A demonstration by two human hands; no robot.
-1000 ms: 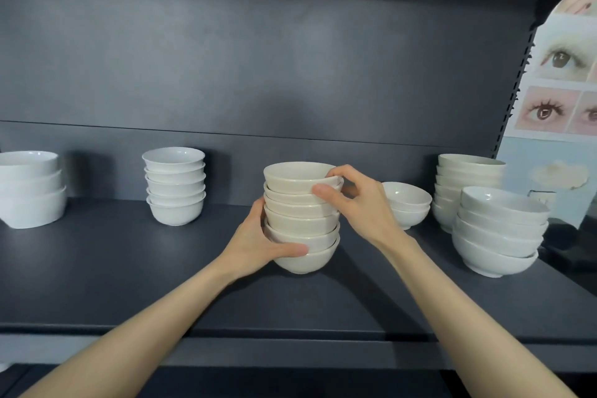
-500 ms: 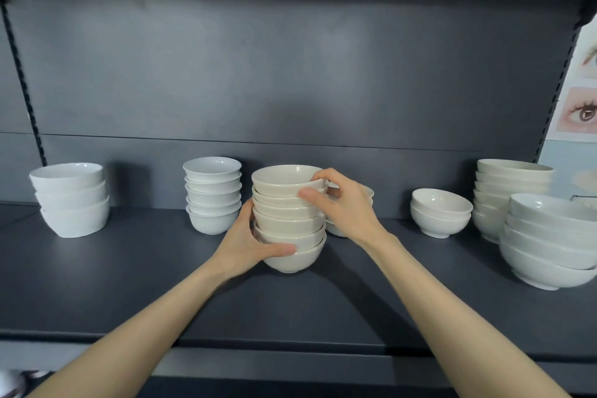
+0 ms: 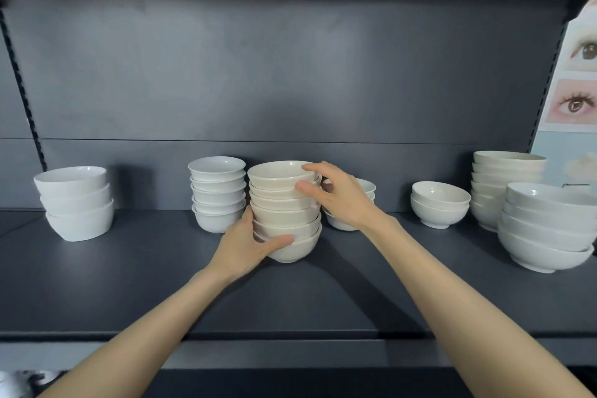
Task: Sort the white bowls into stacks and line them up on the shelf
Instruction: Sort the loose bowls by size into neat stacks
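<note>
A tall stack of several cream bowls (image 3: 284, 213) stands mid-shelf on the dark shelf board (image 3: 145, 275). My left hand (image 3: 248, 244) grips its lowest bowls from the left, thumb across the front. My right hand (image 3: 336, 195) holds the top bowls at the right rim, thumb on the front. A stack of small white bowls (image 3: 218, 192) stands just left of it, almost touching. Behind my right hand another small stack (image 3: 366, 191) is mostly hidden.
Three squarish white bowls (image 3: 76, 202) are stacked at far left. Two bowls (image 3: 439, 203) sit right of centre. At far right stand a tall cream stack (image 3: 504, 178) and a wide white stack (image 3: 546, 226). A poster (image 3: 578, 90) with eyes borders the shelf's right side.
The held stack has shifted left along the shelf toward the small white stack, both hands keeping their grip. The camera view has panned left with it.
</note>
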